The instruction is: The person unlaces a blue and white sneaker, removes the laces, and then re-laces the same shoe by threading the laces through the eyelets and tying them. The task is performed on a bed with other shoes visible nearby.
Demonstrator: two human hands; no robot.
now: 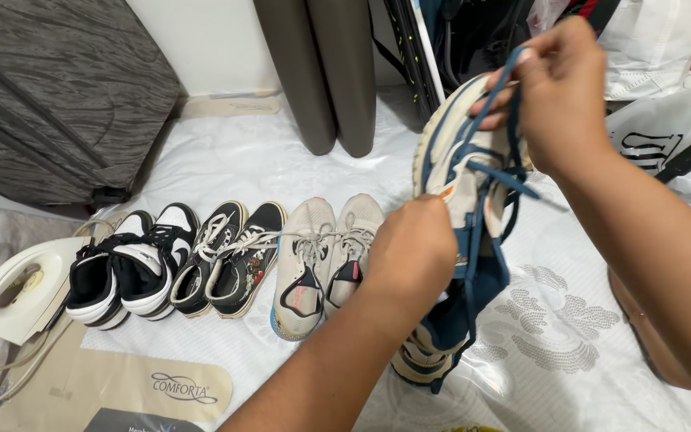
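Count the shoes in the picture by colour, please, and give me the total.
Black and white high shoes: 2
Black shoes with white laces: 2
Off-white running shoes: 2
Blue and white shoes, one held up in the hands, one below it on the mattress: 2
Total: 8 shoes

Left hand [411,248] covers mid part of the blue-and-white sneaker [461,172]; its fingers tucked behind the shoe, grip can't be seen. A second blue shoe [429,352] hangs below, mostly hidden by forearm. Right hand [561,96] fingertips blurred at the blue lace [513,60]. Grey suitcase [49,96] cut by left and top edges. White iron [17,292] part cut off at left.
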